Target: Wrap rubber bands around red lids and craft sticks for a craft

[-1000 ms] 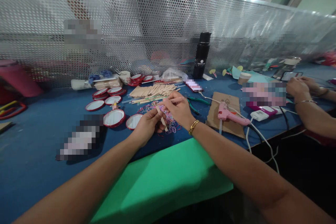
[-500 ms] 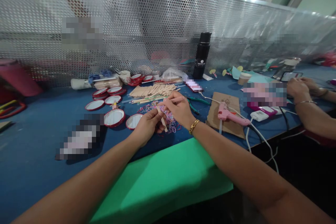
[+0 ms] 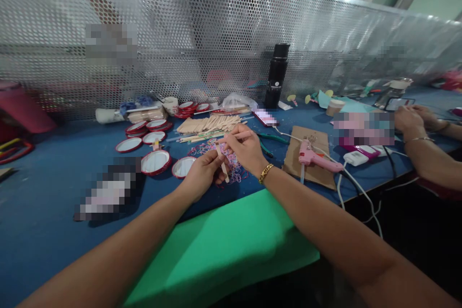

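My left hand [image 3: 202, 172] is closed on a flat wooden craft stick [image 3: 224, 172], whose pale lower end sticks out below the fingers. In my right hand [image 3: 249, 151] is a slim pink pen-like stick [image 3: 243, 135], pinched so that its tip meets the upper end of the craft stick. Beneath both hands lies a spread of small coloured rubber bands [image 3: 236, 175]. A heap of loose craft sticks [image 3: 207, 125] is just behind them. To the left are several round red-rimmed lids [image 3: 156, 161] with pale insides.
A pink glue gun [image 3: 315, 158] rests on cardboard [image 3: 294, 154] at the right, its cables trailing over the table edge. Green-handled pliers [image 3: 272, 138], a lit phone [image 3: 265, 116] and a black bottle [image 3: 277, 77] stand behind. Another person's hands [image 3: 411, 118] are at far right.
Both hands keep almost the same pose, the pink stick still against the craft stick. The whole view has shifted very slightly.
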A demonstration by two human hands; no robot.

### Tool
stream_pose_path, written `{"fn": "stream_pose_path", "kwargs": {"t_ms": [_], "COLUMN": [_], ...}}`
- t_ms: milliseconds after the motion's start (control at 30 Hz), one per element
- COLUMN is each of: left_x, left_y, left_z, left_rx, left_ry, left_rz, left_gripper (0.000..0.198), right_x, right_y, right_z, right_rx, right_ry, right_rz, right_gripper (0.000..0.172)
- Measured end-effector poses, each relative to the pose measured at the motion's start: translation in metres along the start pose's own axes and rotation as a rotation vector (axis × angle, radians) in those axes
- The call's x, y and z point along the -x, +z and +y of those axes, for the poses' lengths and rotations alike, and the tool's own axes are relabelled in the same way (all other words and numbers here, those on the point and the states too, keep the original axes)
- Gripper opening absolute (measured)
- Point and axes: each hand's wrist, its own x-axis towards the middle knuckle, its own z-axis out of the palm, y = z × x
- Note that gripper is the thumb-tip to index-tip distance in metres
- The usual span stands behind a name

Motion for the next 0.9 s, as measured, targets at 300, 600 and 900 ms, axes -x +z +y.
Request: {"fn": "stream_pose_path", "kwargs": {"t_ms": [300,600,900], "left_x": [0.0,0.0006,0.0016], "left_y": [-0.0015,-0.0012,-0.0003], "left_z": [-0.0013,0.0002,0.0016], "left_rx": [-0.011,0.002,0.011], "left_ry": [-0.009,-0.013,-0.002], "left_rz": [0.007,-0.002,0.0], "left_gripper": [0.036,0.037,0.036], "right_x": [-0.0022,-0.0032,-0.0026], "right_y": [-0.0018,-0.0025,-0.0031], "right_z": [-0.0001,0.0045,0.0012], "right_rx": [0.032,-0.002,0.012], "right_ry": [-0.012,0.026,0.042], "right_rz": [0.024,0.064,0.059], "right_gripper": [0.024,0.024,0.026]}}
